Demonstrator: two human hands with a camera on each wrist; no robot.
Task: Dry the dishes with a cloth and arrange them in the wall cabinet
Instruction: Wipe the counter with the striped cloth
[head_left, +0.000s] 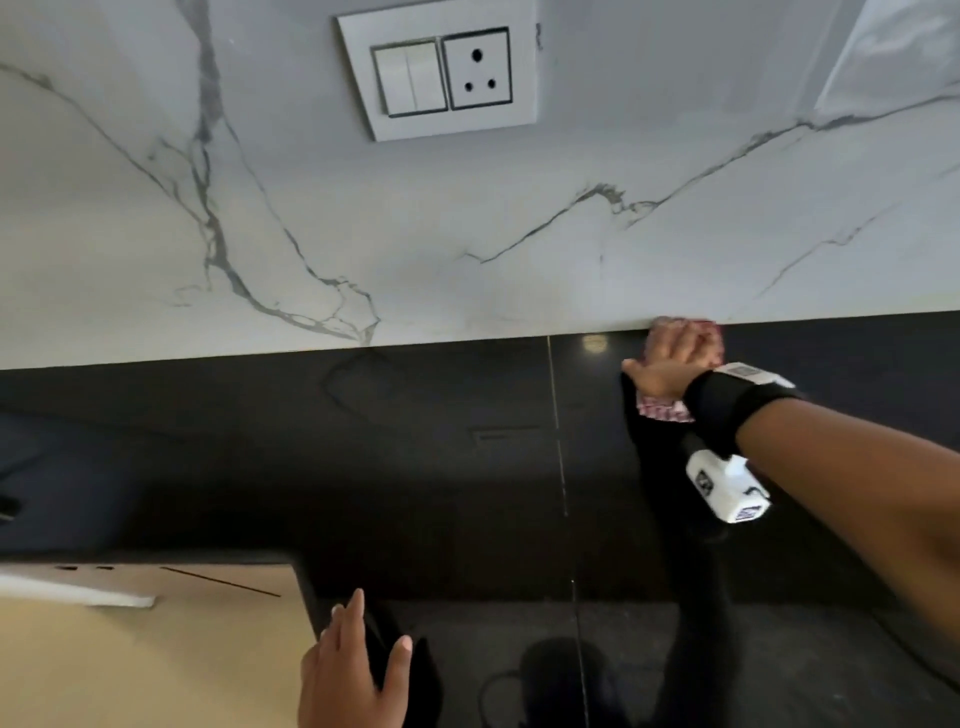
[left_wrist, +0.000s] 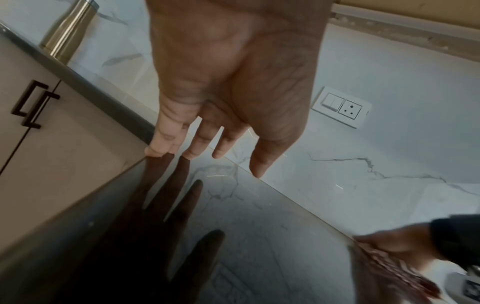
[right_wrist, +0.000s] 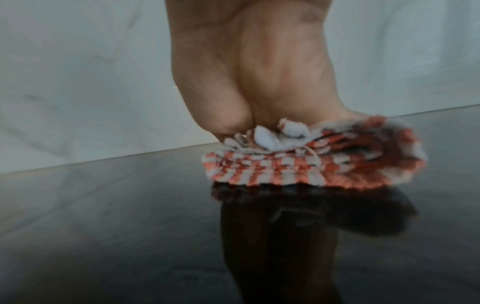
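A red-and-white checked cloth (head_left: 665, 410) (right_wrist: 311, 164) lies bunched on the glossy black countertop (head_left: 467, 467), at its back edge against the marble wall. My right hand (head_left: 670, 358) (right_wrist: 254, 72) lies on top of it and presses it down, fingers stretched towards the wall and thumb out to the left. The left wrist view shows the same cloth (left_wrist: 389, 267) blurred under that hand (left_wrist: 394, 240). My left hand (head_left: 353, 670) (left_wrist: 228, 92) holds nothing. Its fingers are straight, and the fingertips touch the countertop near its front corner. No dishes or wall cabinet are in view.
A switch and socket plate (head_left: 441, 73) (left_wrist: 340, 107) sits on the white marble wall (head_left: 467, 234). A steel bottle (left_wrist: 70, 28) stands further along the counter. Beige lower cabinet doors with black handles (left_wrist: 33, 102) run below the counter's edge.
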